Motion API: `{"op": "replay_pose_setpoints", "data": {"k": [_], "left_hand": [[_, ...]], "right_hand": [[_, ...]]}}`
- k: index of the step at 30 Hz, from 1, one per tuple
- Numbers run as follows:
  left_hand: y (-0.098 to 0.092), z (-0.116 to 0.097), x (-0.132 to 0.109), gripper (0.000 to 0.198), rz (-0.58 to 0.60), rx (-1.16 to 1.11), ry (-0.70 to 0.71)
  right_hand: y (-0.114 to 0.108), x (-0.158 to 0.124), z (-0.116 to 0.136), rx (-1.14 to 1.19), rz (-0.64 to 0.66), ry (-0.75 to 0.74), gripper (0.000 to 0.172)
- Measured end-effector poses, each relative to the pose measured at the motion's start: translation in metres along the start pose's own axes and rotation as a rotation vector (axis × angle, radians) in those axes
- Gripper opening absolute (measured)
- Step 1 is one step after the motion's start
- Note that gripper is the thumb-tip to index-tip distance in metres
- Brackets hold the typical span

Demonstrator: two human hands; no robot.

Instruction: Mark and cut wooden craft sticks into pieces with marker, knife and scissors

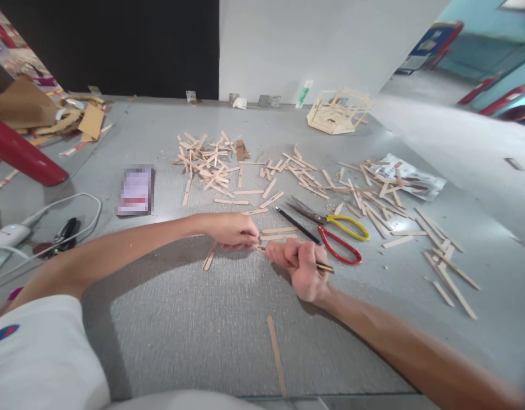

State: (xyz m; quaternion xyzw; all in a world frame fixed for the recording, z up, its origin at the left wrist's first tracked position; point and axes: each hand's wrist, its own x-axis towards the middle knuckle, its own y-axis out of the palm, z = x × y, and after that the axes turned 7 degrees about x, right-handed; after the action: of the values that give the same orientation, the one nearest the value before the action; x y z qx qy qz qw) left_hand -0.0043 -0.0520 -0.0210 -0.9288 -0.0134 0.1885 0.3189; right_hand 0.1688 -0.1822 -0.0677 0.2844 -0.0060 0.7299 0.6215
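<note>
My left hand (237,230) is closed, its fingertips pinching a short wooden craft stick (259,249). My right hand (304,266) is closed right beside it, wrapped round a thin pen-like tool (325,267) whose black and gold end sticks out behind the thumb. The tool's tip is hidden by the fingers, close to the stick. Two craft sticks (279,230) lie just behind the hands, and a pair of sticks (210,255) lies below my left wrist. Scissors (320,219) with one yellow and one red handle lie open behind my right hand, next to a black pen (297,225).
Loose craft sticks (206,162) are heaped at the back, with more at right around a plastic packet (416,179). A stick frame (340,114) and a tube (304,94) stand by the wall. A phone (135,191) and a white cable (91,196) lie left.
</note>
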Motion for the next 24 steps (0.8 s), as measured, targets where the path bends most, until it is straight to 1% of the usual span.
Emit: {"op": "replay_pose_setpoints", "data": {"k": [5,11,17,22,24], "left_hand": [[-0.0001,-0.0014,-0.0002,0.027,-0.005,-0.017,0.005],[0.001,-0.0014,0.0006,0.027,-0.022,-0.027,0.014],[0.0006,-0.0019,-0.0002,0.029,-0.03,-0.036,0.029],[0.0,0.0001,-0.0003,0.027,-0.029,-0.053,0.049],[0.0001,0.0008,-0.0001,0.026,-0.024,-0.061,0.051]], "right_hand": [[-0.0006,0.0013,0.0015,0.047,0.011,-0.003,0.061],[-0.001,0.0011,0.0022,-0.012,-0.024,0.008,0.063],[-0.0005,0.0023,0.0008,0.019,-0.017,-0.016,0.061],[-0.0041,-0.0009,-0.0026,-0.009,-0.018,0.028,0.06],[-0.0062,-0.0018,-0.0036,-0.018,-0.023,0.024,0.059]]}}
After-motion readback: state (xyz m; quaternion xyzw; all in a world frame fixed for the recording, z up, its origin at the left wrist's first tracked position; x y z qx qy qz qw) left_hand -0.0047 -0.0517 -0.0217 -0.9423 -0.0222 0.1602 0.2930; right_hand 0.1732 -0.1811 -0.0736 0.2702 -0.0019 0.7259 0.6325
